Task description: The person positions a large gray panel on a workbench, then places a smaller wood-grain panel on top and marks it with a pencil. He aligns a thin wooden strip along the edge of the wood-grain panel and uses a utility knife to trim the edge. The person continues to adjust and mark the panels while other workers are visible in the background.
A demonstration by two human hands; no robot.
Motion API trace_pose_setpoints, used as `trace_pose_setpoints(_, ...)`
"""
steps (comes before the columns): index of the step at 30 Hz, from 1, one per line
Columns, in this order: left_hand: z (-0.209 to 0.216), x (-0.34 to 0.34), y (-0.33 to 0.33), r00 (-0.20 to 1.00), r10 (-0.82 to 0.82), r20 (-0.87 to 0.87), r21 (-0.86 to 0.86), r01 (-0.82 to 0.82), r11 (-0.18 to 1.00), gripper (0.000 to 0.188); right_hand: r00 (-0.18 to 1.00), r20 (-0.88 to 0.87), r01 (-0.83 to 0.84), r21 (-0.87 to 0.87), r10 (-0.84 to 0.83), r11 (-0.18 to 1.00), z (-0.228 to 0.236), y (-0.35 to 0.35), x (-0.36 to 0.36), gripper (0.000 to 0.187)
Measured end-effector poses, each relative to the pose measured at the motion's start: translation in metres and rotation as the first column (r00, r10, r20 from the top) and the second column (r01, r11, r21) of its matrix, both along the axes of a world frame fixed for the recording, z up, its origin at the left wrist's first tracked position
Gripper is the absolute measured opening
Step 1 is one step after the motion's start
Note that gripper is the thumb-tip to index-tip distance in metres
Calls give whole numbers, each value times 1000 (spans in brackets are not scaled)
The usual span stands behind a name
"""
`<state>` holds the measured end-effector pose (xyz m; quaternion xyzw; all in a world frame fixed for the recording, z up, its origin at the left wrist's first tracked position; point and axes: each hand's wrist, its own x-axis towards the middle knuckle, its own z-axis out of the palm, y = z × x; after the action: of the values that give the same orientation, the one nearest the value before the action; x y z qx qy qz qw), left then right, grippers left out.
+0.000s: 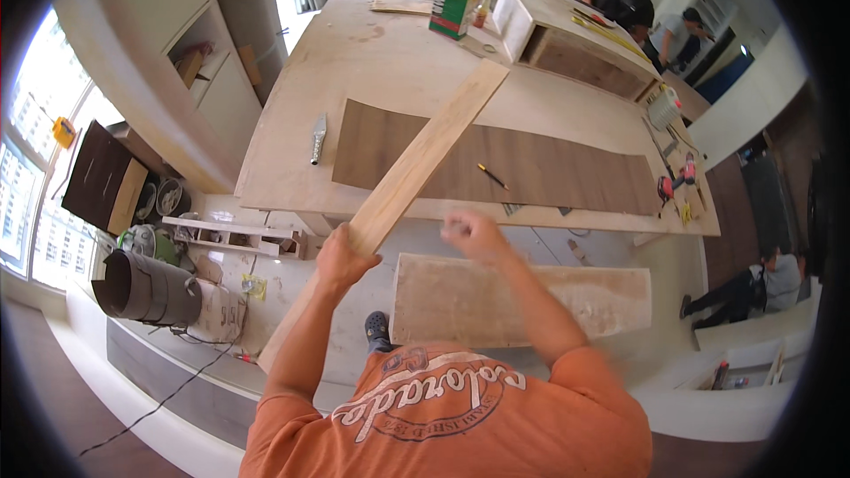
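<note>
My left hand point(343, 257) is wrapped around a long, pale wooden board point(425, 159). The board slants from low on my left up over the worktable point(292, 80), crossing above a dark wood-grain veneer sheet point(549, 164). To the right of the board, my right hand point(472, 235) hovers near the table's front edge, apart from the wood. Its fingers look curled but are smeared by motion, so whether they hold anything is unclear. A yellow-and-black pencil point(493, 176) lies on the veneer. Left of that sheet rests a flat-bladed metal tool point(318, 138).
A wooden box point(580, 71) and a green-and-red can point(452, 11) stand at the table's back. Toward its right end lies a red drill point(677, 181). Below the near edge is a plywood panel point(522, 301). Rolled sheeting point(150, 288) stands left. Other people work beyond.
</note>
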<state>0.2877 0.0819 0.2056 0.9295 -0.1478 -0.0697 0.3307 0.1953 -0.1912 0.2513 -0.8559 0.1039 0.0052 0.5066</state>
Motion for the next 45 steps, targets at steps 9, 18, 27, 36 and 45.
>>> trace_pose_setpoints(9, -17, 45, -78, 967, 209, -144, 37, -206, 978, 75, 972, -233, -17, 112, 43, 994, -111, 34, -76, 50)
trace_pose_setpoints(18, -32, 63, -157, 905, 361, -226, 53, -359, 932, 74, 951, -304, 211, 775, 58, 596, -109, 119, -33, 80)
trace_pose_setpoints(27, -67, 35, -130, 974, 222, -51, -103, -226, 969, 64, 914, -401, 300, 773, 65, 559, -134, 72, -30, 65)
trace_pose_setpoints(36, -120, -36, -90, 894, 58, -444, -453, -280, 846, 44, 900, -424, 246, 687, 102, 683, -147, 26, 2, 52)
trace_pose_setpoints(45, -145, -7, -109, 861, 105, -497, -524, -394, 755, 36, 919, -393, 260, 648, 21, 716, -154, 21, 38, 58)
